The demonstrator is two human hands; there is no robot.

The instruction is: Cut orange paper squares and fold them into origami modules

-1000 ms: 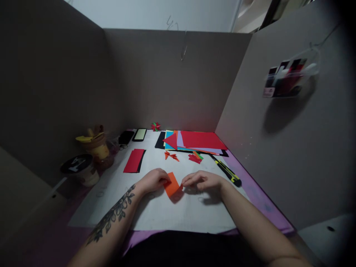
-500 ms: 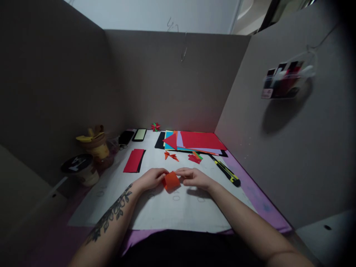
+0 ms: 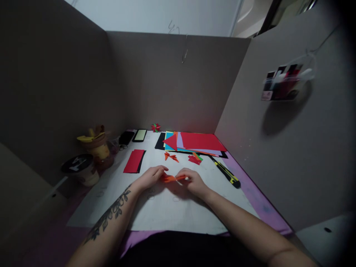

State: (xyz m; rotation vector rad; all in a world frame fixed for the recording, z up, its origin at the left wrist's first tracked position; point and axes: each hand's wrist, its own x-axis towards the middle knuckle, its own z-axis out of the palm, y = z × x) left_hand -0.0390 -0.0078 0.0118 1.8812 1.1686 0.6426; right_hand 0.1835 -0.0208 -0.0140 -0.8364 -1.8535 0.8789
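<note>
We observe a small orange paper piece (image 3: 171, 178), pinched at each end between the fingertips of our left hand (image 3: 151, 176) and right hand (image 3: 191, 180). It appears folded narrow, showing as a thin, roughly horizontal strip seen nearly edge-on. It sits just above the white sheet (image 3: 167, 211); contact with the sheet cannot be determined.

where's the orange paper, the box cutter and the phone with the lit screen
orange paper (image 3: 170, 178): head view, middle of the folded piece between both hands
box cutter (image 3: 226, 172): head view, middle of its yellow and black handle
phone (image 3: 139, 135): head view, centre of its lit screen
</note>
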